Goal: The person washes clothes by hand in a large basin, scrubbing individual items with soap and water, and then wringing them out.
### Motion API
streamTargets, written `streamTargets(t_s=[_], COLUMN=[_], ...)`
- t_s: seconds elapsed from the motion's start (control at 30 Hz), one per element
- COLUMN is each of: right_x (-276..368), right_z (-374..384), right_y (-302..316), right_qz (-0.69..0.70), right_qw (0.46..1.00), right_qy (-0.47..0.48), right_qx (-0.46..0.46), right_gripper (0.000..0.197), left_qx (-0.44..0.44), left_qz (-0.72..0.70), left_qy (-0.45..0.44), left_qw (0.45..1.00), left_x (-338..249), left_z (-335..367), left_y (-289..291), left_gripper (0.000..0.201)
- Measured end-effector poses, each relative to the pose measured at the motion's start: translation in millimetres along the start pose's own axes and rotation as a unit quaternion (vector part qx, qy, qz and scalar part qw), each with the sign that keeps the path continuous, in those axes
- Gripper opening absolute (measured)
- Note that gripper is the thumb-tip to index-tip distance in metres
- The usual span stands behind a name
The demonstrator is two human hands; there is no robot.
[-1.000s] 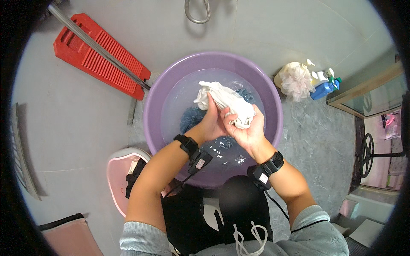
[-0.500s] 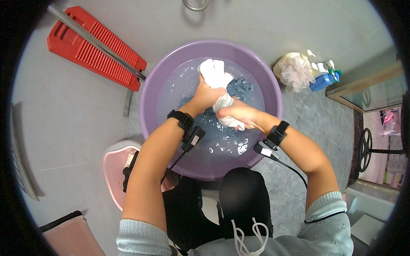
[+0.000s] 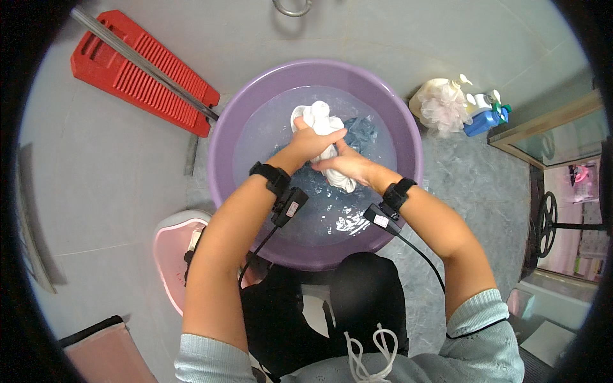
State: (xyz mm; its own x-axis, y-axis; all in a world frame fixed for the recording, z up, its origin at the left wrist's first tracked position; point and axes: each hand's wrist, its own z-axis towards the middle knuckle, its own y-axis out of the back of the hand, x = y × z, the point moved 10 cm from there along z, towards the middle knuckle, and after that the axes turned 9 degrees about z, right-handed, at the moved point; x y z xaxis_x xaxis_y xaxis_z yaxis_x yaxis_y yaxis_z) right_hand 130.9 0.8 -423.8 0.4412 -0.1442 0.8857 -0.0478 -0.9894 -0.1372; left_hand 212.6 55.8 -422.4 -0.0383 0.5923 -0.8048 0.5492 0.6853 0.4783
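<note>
A bunched white cloth (image 3: pixel 314 117) is between my two hands, above the soapy water of a purple basin (image 3: pixel 220 159). My left hand (image 3: pixel 311 142) is closed round its upper part, with the thumb lying across toward the other hand. Close beside it, my right hand (image 3: pixel 348 165) grips the lower part, and a white end (image 3: pixel 341 182) hangs out below. Which garment the cloth is, I cannot make out. Blue-grey fabric (image 3: pixel 361 132) lies in the water behind and under my hands.
A red washboard (image 3: pixel 143 73) leans at the far left behind a metal bar (image 3: pixel 147 66). A pink tub (image 3: pixel 169 255) holding dark items stands left of the basin. At the right are a pale bath puff (image 3: pixel 445 112) and several pump bottles, one blue (image 3: pixel 480 124).
My hands have come closer together, the right one moving left and slightly up. The white cloth is more bunched, and its upper end sits lower than before.
</note>
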Motion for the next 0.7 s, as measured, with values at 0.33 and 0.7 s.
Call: streamTargets(t_s=[0.33,0.7], right_x=[43,30], right_z=[-38,-69], right_y=[-45,-48], right_qz=[0.578,0.615], right_qw=[0.788,0.762], right_qy=[-0.122,-0.1], right_qx=[0.175,0.176], right_gripper=[0.042,0.048], left_qx=[0.147,0.17], left_qz=[-0.285,-0.52], left_qy=[0.235,-0.01], left_qw=[0.917,0.837], left_x=[47,-29], left_z=[-56,-18], left_y=[9,1], left_gripper=[0.09,0.021])
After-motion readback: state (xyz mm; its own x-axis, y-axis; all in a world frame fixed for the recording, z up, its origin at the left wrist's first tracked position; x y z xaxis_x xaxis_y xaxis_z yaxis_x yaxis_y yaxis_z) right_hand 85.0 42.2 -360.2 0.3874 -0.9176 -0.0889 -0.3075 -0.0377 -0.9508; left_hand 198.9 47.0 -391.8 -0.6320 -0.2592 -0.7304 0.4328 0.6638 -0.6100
